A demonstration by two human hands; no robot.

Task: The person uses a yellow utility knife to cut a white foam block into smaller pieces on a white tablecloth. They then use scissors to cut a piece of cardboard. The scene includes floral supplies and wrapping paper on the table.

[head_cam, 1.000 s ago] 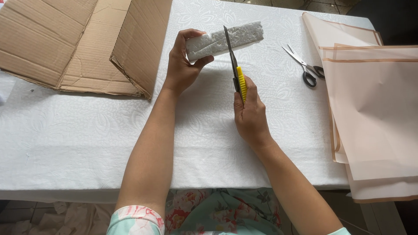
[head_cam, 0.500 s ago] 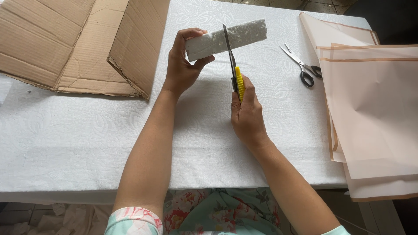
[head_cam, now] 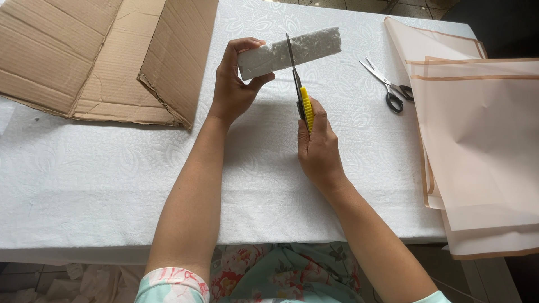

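Note:
My left hand [head_cam: 234, 87] grips the left end of a long white foam block [head_cam: 314, 46], holding it level above the white tablecloth [head_cam: 112, 174]. My right hand [head_cam: 319, 147] is closed around a yellow-handled utility knife [head_cam: 305, 106]. Its long blade stands upright against the middle of the block, the tip reaching just above the block's top edge. The right half of the block juts out free past the blade.
A flattened brown cardboard box [head_cam: 101, 56] lies at the back left, one flap raised. Black-handled scissors [head_cam: 387, 87] rest to the right of the block. Sheets of pale pink translucent paper [head_cam: 477, 140] cover the table's right side and overhang the front edge.
The foam block has risen slightly and moved away from me, and the knife blade has slid further up across it. Both hands keep their grip.

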